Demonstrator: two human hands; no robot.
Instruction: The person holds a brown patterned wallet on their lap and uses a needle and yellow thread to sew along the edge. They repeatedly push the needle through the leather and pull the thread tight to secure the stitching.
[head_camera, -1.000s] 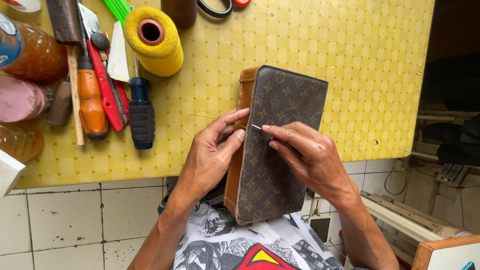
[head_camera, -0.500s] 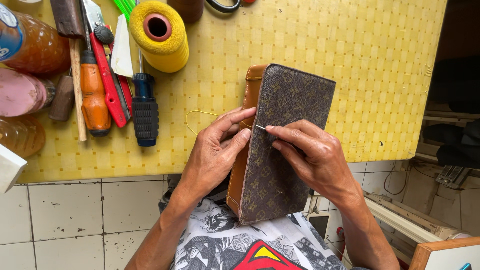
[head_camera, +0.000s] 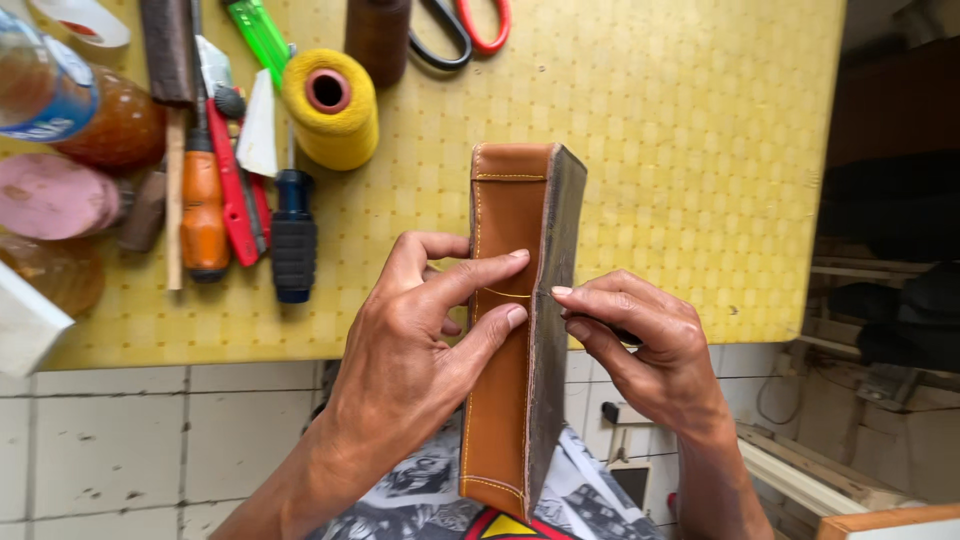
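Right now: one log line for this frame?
left hand: grips tan leather wallet | right hand: pinches at wallet edge, tool unclear | yellow thread spool: on mat

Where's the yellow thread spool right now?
Head view, upper left: the yellow thread spool lies on the yellow mat, beside the blue-handled screwdriver and left of the brown spool.
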